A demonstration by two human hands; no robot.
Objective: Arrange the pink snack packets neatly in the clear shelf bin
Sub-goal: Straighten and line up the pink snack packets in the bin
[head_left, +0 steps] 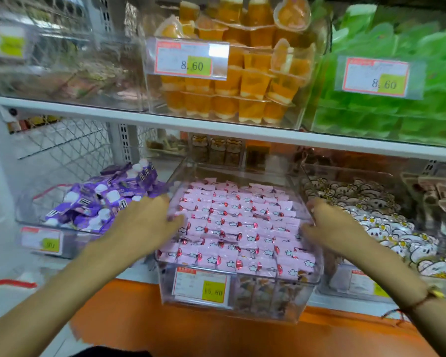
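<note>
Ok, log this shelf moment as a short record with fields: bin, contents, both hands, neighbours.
bin: clear bin, middle of lower shelf, price tag on its front
contents: pink snack packets in tidy rows, filling the bin
left hand: at the bin's left side, fingers over the wall; grip blurred
right hand: at the bin's right side; grip blurred
left neighbour: purple packets, loosely piled
right neighbour: white cartoon packets
shelf above: orange jelly cups

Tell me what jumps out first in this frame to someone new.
The clear bin at centre, packed with tidy rows of pink snack packets, with the left hand and right hand at its two sides. Next, the orange jelly cups on the shelf above, behind an 8.60 price tag.
</note>
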